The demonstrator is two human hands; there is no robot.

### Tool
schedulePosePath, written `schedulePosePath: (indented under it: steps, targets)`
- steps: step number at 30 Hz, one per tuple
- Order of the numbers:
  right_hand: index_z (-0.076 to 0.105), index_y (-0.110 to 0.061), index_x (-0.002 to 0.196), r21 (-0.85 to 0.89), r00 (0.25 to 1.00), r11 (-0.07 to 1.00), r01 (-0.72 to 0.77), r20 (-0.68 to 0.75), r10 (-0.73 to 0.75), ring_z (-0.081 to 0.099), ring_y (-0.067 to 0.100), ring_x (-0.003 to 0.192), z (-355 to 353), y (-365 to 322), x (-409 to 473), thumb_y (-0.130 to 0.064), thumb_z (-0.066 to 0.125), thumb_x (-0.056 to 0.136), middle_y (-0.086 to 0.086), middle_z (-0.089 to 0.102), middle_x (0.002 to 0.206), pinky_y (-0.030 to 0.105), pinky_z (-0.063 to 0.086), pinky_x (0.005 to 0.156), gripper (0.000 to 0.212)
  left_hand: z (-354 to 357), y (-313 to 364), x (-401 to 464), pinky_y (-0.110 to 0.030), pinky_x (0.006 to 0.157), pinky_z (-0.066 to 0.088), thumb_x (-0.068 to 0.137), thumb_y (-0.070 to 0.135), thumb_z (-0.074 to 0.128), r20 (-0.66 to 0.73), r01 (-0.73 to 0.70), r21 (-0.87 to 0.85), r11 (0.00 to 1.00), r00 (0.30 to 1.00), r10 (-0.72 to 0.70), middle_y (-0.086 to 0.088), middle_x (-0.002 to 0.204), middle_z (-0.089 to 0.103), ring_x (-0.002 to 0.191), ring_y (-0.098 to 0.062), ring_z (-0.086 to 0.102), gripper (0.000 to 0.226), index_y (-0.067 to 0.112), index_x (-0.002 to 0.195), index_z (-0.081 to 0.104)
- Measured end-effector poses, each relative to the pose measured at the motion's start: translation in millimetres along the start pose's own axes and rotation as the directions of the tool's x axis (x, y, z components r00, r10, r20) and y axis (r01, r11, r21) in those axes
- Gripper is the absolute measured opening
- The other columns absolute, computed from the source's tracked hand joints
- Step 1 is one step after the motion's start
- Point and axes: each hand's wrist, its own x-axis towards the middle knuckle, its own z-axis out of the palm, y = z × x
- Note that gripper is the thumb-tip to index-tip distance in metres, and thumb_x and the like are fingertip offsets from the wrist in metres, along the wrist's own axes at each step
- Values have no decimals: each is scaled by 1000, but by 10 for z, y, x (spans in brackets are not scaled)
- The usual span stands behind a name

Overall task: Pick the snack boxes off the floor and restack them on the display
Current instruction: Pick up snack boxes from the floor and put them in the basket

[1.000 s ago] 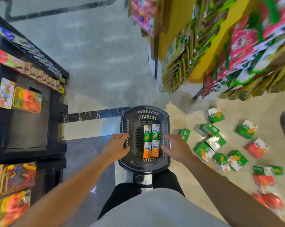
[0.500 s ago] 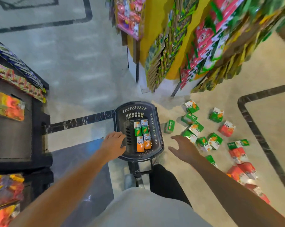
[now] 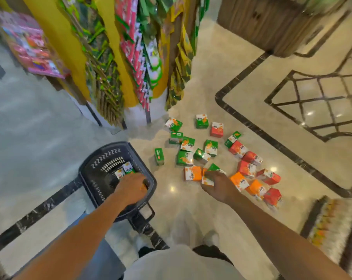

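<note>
My left hand [image 3: 133,188] in basket [image 3: 118,154], grip hidden; right hand [image 3: 217,183] fingers curl on orange box [image 3: 207,179] for basketing.

Bright, even indoor light is filling the scene, with no hard shadows. The glossy cream marble floor [image 3: 241,93] is mirroring small white ceiling lights as glare spots, several lying among the scattered green, red and orange snack boxes [image 3: 211,147] and more beyond them on the dark lattice inlay. Motion blur is smearing the yellow display stand of hanging packets [image 3: 118,57] above the boxes and the frame's lower corners. Wide-angle distortion is bending the dark floor borders into curves toward the edges. The boxes themselves are looking fairly sharp.
</note>
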Motion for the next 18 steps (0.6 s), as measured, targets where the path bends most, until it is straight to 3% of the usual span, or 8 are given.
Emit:
schedulePosePath:
  steps: [5,8,13,18]
  targets:
    - [49,-19,146,82,992,991,-102,-65,107,45,27,137,-227,1247,-344,-48,65,91,7,51,149,37,38,111,65,-81,1154,487,-37,115,32,95,45,53,35,-141,80,987,990,139,-6,155,39,142,-26,35,63,20,151,38]
    - [46,-20,147,155,978,971,-183,-73,196,44,26,138,-390,2042,-551,-48,66,91,4,48,151,36,38,110,66,-48,1889,772,-40,119,25,92,60,39,67,-227,159,961,973,219,-4,158,34,144,-24,32,71,22,153,35]
    - [48,-21,147,228,943,926,-301,-75,325,46,26,137,-631,3192,-886,-48,68,89,3,49,150,36,40,108,67,19,2993,1147,-36,115,30,95,44,55,75,-297,176,938,955,288,-6,155,41,141,-25,37,63,19,151,38]
    - [54,-22,142,306,921,881,-361,-35,389,54,26,129,-786,3845,-883,-47,72,84,4,56,145,37,45,104,65,80,3664,1462,-34,118,25,97,44,54,150,-366,203,908,928,340,-5,158,36,145,-24,32,63,21,152,36]
